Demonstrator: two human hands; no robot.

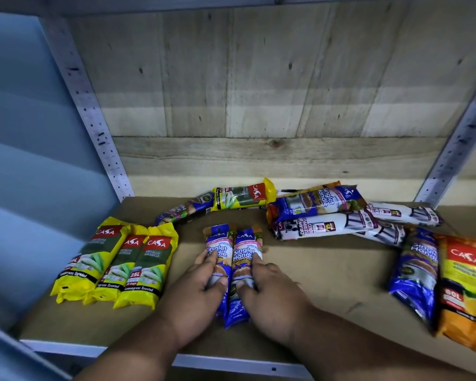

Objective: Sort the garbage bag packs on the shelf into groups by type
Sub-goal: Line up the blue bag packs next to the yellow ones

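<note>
Two blue Singlet Handle packs lie side by side at the shelf's middle. My left hand (195, 292) grips the left blue pack (217, 248) and my right hand (272, 292) grips the right blue pack (245, 251). Three yellow Casa lemongrass packs (113, 265) lie in a row at the left. At the back lie a yellow pack (242, 198) and a blue pack (183, 210). A mixed pile of blue packs (316, 202) and white Draw String packs (322, 225) lies back right. Another blue pack (418, 270) and an orange 60L pack (462, 284) lie at the right.
The brown shelf board (327, 276) has bare room between the middle pair and the right-hand packs. Perforated metal uprights (94, 119) stand at both back corners before a wooden back wall. A metal front rail (231, 362) runs along the near edge.
</note>
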